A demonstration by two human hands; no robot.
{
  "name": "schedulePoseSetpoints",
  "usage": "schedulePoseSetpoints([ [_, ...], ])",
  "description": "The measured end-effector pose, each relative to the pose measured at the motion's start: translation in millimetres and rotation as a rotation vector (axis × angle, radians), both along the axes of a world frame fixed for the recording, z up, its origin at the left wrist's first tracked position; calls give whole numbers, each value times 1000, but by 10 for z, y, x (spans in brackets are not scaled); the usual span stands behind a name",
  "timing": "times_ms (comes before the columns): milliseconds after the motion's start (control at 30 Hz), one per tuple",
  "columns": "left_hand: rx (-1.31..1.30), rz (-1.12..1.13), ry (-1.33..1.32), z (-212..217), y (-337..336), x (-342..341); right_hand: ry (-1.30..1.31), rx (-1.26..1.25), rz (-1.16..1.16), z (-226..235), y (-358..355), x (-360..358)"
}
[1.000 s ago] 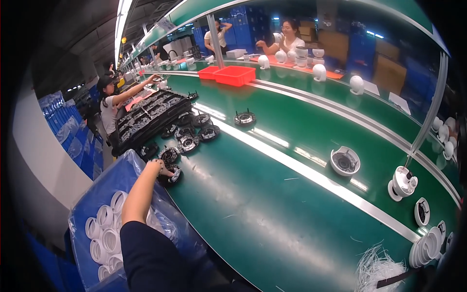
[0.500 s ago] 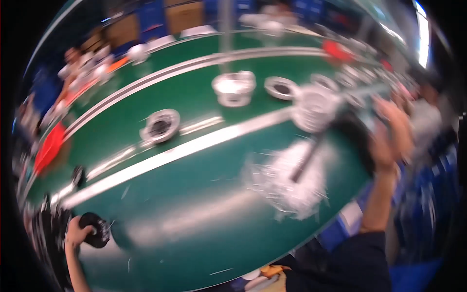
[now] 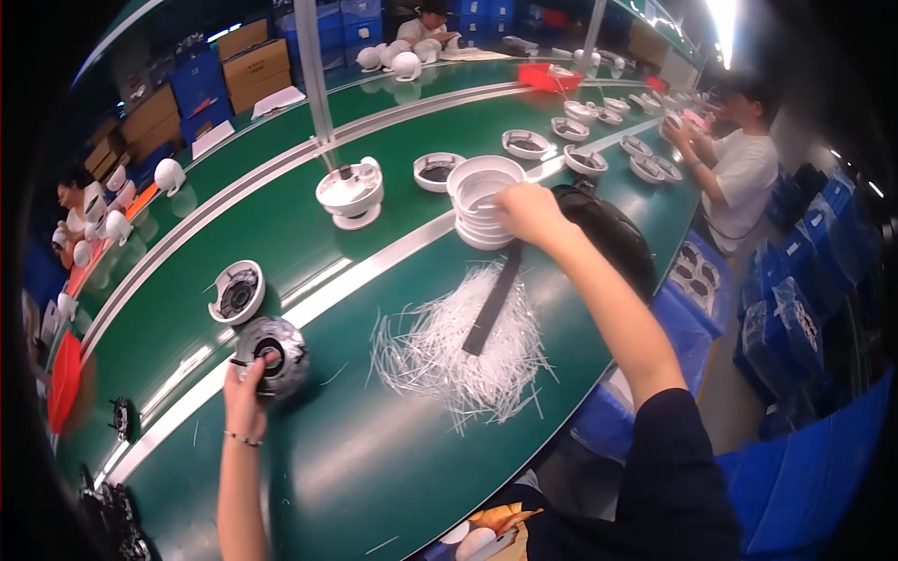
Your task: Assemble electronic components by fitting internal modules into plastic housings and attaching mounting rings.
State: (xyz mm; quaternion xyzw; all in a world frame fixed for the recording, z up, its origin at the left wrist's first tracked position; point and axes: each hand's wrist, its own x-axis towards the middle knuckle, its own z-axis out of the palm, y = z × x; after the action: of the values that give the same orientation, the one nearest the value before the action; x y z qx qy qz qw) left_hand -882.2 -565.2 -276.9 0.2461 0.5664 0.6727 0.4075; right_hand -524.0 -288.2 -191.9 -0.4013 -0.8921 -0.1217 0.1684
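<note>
My left hand (image 3: 247, 395) grips a round black part with a silvery, shiny outer side (image 3: 285, 360), the thumb over its centre and the part raised above the green bench. My right hand (image 3: 533, 211) reaches to a stack of white ring-shaped shells (image 3: 486, 196), its fingers closed over the near rim; the fingertips are partly hidden inside. Just below the stack lies a loose heap of thin clear plastic strips (image 3: 440, 346), with a flat dark bar (image 3: 493, 304) across it. A white shell with a black inner part (image 3: 238, 292) sits beyond my left hand.
A white assembly (image 3: 351, 194) stands mid-bench by a metal post. More filled white shells (image 3: 526, 144) line the rail toward a co-worker (image 3: 744, 159) at right. A black bag (image 3: 613, 234) lies beside my right forearm. Black parts (image 3: 117, 519) are piled at lower left.
My left hand has moved right and away from the black pile with the round part. My right hand has come from the far right onto the white stack. The view has shifted and sharpened.
</note>
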Motion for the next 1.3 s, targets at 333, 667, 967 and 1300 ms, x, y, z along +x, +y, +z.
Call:
schedulePoseSetpoints([
  [333,307,170,-176,-313,-459,142,365,121,725,62,-1367,-1114],
  [667,387,193,-185,-378,-591,119,-77,-471,807,-633,-2120,-1863],
  [967,372,168,-155,-378,-589,93,-121,-619,815,-468,-1741,-1912],
  [1300,348,143,47,-443,-618,23,463,-594,670,-496,-2208,-2539],
])
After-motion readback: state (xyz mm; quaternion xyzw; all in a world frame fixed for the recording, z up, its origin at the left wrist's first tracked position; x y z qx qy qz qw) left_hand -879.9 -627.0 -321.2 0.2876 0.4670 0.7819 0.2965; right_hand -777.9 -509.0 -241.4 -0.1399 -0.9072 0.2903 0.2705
